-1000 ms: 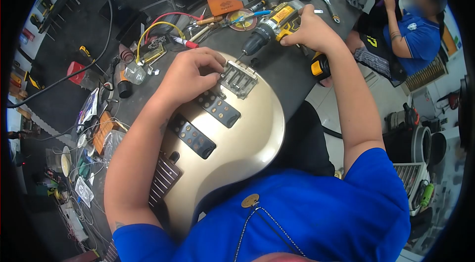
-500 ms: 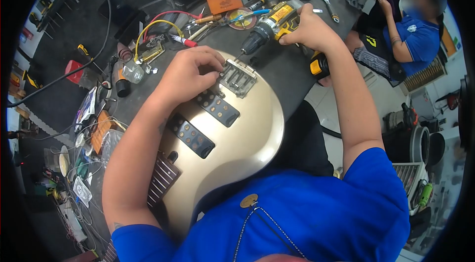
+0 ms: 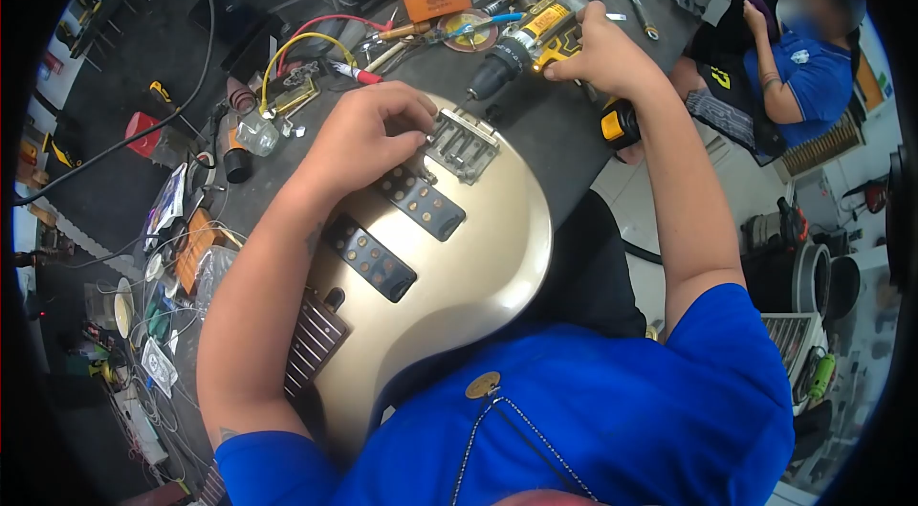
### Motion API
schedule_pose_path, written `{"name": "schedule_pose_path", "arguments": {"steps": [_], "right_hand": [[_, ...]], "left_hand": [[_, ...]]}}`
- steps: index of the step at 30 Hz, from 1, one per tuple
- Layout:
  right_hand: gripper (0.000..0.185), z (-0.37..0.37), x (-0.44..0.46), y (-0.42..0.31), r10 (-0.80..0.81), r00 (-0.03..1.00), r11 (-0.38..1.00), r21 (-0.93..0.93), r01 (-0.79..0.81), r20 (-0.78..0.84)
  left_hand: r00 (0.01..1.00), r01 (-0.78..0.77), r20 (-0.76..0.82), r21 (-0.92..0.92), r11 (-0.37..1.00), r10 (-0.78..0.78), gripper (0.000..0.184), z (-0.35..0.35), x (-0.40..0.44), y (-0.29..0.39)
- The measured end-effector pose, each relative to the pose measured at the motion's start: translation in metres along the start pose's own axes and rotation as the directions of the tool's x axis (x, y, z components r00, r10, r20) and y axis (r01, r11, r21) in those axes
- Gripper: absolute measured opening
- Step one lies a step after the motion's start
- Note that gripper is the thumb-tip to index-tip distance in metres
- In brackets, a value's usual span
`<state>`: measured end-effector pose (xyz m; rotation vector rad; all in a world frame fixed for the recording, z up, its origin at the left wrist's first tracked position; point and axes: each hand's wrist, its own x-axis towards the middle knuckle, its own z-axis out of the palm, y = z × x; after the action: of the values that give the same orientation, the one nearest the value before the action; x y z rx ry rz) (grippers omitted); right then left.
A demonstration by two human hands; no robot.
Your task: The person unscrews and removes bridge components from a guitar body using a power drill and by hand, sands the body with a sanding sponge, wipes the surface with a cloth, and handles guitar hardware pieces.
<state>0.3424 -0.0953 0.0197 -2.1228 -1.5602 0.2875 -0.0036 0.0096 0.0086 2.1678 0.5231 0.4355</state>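
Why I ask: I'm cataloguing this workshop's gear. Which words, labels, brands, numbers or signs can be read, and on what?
No text reads with certainty.
Power drill: label printing too blurred.
Orange piece on the bench: dark marking too small.
Black cloth by the seated co-worker: yellow mark, perhaps a number, unclear.
Co-worker's blue shirt: pale badge, too small.
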Motion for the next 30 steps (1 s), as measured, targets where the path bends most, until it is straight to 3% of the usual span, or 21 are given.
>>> {"name": "schedule_pose_path", "arguments": {"steps": [11,30], "right_hand": [[0.107,0.000,0.002,0.003,0.012,1.000,1.000,0.022,-0.012,0.020],[0.107,0.002,0.002,0.005,0.045,0.999,0.999,0.009,-0.045,0.013]], "left_hand": [[0.995,0.094,0.057,-0.253,0.963,-0.082,0.018,-0.004,0.003,-0.011],[0.993,0.109,0.062,-0.192,0.975,-0.099,0.009,-0.008,0.001,-0.005]]}}
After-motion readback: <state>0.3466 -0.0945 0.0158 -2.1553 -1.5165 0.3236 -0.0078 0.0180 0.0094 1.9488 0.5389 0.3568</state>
